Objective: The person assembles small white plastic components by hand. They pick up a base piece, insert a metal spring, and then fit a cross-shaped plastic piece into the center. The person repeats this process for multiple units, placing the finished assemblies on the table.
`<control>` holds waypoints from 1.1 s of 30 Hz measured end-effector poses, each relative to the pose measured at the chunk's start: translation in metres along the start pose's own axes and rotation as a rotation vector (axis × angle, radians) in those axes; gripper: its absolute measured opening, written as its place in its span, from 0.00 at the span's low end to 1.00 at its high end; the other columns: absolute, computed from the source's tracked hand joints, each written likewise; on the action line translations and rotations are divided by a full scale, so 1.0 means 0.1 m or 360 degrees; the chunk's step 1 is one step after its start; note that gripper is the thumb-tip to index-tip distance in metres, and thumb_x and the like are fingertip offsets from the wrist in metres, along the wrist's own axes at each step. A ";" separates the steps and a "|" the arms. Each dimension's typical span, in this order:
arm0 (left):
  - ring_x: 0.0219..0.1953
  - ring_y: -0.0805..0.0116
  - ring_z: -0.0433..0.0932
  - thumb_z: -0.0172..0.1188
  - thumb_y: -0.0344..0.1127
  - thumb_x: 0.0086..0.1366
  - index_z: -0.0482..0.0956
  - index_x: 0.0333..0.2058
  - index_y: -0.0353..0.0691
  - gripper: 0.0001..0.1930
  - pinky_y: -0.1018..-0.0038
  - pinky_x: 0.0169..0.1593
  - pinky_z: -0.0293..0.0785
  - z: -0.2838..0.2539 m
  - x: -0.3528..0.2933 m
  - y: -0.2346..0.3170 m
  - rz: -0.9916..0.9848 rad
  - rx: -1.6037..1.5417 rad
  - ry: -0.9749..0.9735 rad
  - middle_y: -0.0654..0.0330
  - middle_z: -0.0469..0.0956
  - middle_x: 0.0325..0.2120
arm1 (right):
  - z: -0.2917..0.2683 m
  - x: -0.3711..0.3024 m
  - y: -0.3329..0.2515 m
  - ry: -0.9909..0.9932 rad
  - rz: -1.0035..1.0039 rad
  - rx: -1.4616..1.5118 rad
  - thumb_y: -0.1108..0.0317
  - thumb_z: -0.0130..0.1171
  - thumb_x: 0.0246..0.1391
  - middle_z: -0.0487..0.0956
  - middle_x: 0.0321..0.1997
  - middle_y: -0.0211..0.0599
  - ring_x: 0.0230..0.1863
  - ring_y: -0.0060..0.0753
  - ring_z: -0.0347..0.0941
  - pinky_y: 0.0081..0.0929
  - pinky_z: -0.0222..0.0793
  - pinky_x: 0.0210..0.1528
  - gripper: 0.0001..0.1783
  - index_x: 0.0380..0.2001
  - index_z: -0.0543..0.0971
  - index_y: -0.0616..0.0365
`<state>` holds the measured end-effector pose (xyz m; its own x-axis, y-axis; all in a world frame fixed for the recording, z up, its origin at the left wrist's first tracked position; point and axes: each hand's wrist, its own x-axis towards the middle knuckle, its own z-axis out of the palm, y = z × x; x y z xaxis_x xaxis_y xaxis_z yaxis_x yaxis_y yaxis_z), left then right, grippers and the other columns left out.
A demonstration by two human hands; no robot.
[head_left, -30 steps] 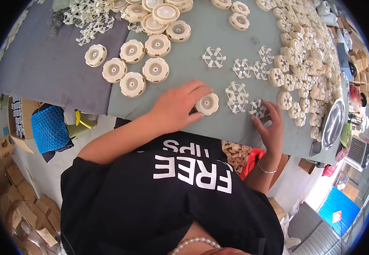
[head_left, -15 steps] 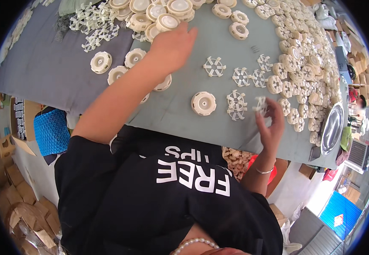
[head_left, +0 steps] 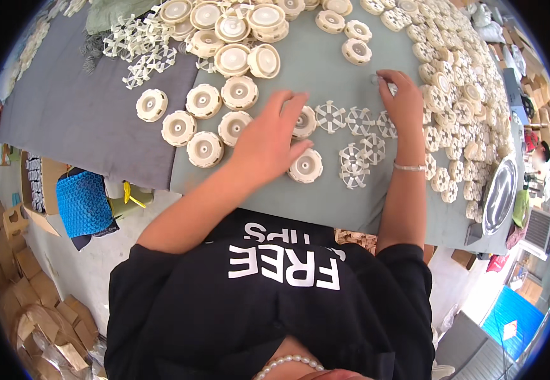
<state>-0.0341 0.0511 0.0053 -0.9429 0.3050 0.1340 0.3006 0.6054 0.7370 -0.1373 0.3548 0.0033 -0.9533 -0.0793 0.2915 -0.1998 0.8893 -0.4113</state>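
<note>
A person in a black printed T-shirt leans over a grey-green bench strewn with small cream plastic parts. The left hand lies palm-down on the bench with fingers spread, its fingertips resting on a round cream disc; a second disc sits just below that hand, near the thumb, touching nothing else.

The right hand reaches further up the bench — its fingers curled together, pinching a small pale piece at the tips; what that piece is cannot be told. A thin bracelet circles the right wrist.

Between the two hands lies a loose cluster of white spoked wheels, flat on the bench. Left of the left hand, six more discs sit in rough rows, and above them a heap of discs is stacked beside a scatter of white spoked pieces on a darker grey cloth.

Right of the right hand, a dense spread of cream wheels runs along the bench — ending near a shiny metal bowl at the bench's right edge. Below the bench's left end stand a blue mesh basket and cardboard boxes on the floor.
</note>
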 end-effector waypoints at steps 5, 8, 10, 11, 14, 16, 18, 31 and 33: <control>0.34 0.61 0.82 0.74 0.45 0.62 0.76 0.59 0.44 0.29 0.66 0.38 0.80 0.02 -0.43 -0.14 0.0178 -0.0042 0.0155 0.58 0.77 0.54 | -0.03 -0.16 -0.25 -0.0067 -0.0134 0.0100 0.68 0.65 0.60 0.84 0.54 0.39 0.51 0.45 0.82 0.39 0.78 0.52 0.14 0.48 0.86 0.52; 0.37 0.61 0.83 0.76 0.49 0.60 0.77 0.58 0.44 0.31 0.67 0.37 0.80 0.08 -0.53 -0.15 0.0301 -0.0035 0.0067 0.59 0.78 0.53 | 0.00 -0.17 -0.24 -0.0079 -0.0340 0.0026 0.70 0.65 0.58 0.83 0.56 0.38 0.53 0.47 0.82 0.38 0.78 0.53 0.16 0.51 0.86 0.52; 0.40 0.61 0.84 0.76 0.53 0.58 0.78 0.58 0.45 0.33 0.68 0.38 0.81 0.10 -0.52 -0.09 0.0322 0.0020 0.0009 0.59 0.78 0.53 | 0.06 -0.15 -0.20 -0.0260 -0.0388 0.0037 0.70 0.66 0.58 0.82 0.57 0.38 0.54 0.48 0.81 0.38 0.78 0.55 0.18 0.52 0.85 0.53; 0.40 0.61 0.84 0.76 0.53 0.57 0.78 0.58 0.45 0.34 0.68 0.38 0.81 0.11 -0.51 -0.09 0.0345 0.0042 -0.0019 0.59 0.78 0.54 | 0.07 -0.16 -0.20 -0.0250 -0.0351 0.0107 0.70 0.66 0.58 0.82 0.57 0.37 0.54 0.45 0.81 0.38 0.78 0.55 0.19 0.54 0.84 0.52; 0.42 0.60 0.85 0.76 0.55 0.57 0.78 0.58 0.46 0.34 0.68 0.38 0.82 0.14 -0.49 -0.10 0.0388 0.0102 -0.0053 0.60 0.78 0.55 | 0.15 -0.12 -0.46 -0.0284 -0.0342 0.0342 0.69 0.67 0.59 0.83 0.57 0.35 0.53 0.40 0.82 0.37 0.78 0.55 0.22 0.57 0.83 0.51; 0.42 0.60 0.85 0.75 0.55 0.57 0.78 0.58 0.46 0.33 0.68 0.39 0.82 0.18 -0.50 -0.12 0.0425 0.0142 -0.0046 0.60 0.78 0.56 | 0.31 -0.06 -0.58 -0.0348 -0.0427 0.0529 0.67 0.69 0.58 0.83 0.56 0.35 0.51 0.39 0.82 0.37 0.79 0.53 0.23 0.58 0.83 0.51; 0.41 0.61 0.85 0.75 0.55 0.57 0.78 0.58 0.47 0.33 0.68 0.38 0.82 0.19 -0.50 -0.13 0.0434 0.0139 -0.0023 0.61 0.78 0.56 | 0.46 0.01 -0.63 -0.0339 -0.0485 0.0524 0.64 0.71 0.58 0.83 0.54 0.36 0.49 0.39 0.82 0.37 0.79 0.51 0.24 0.58 0.83 0.52; 0.45 0.56 0.86 0.76 0.52 0.56 0.76 0.62 0.48 0.36 0.63 0.43 0.83 0.19 -0.49 -0.22 0.0411 0.0015 -0.0008 0.58 0.79 0.58 | 0.18 -0.13 -0.93 -0.0238 -0.0331 0.0654 0.67 0.72 0.54 0.82 0.40 0.37 0.38 0.34 0.79 0.33 0.76 0.46 0.13 0.43 0.87 0.57; 0.45 0.55 0.85 0.77 0.51 0.56 0.76 0.63 0.48 0.38 0.63 0.44 0.82 0.21 -0.52 -0.27 0.0375 -0.0109 0.0014 0.57 0.81 0.57 | -0.04 -0.50 -0.96 -0.0309 -0.0593 0.0732 0.71 0.74 0.49 0.80 0.41 0.36 0.41 0.36 0.78 0.32 0.74 0.46 0.16 0.43 0.87 0.56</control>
<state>0.0097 0.0347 -0.0355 -0.8490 0.4255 0.3132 0.5024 0.4667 0.7279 -0.0699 0.2753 0.0320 -0.8158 -0.4660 0.3427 -0.5631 0.5046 -0.6544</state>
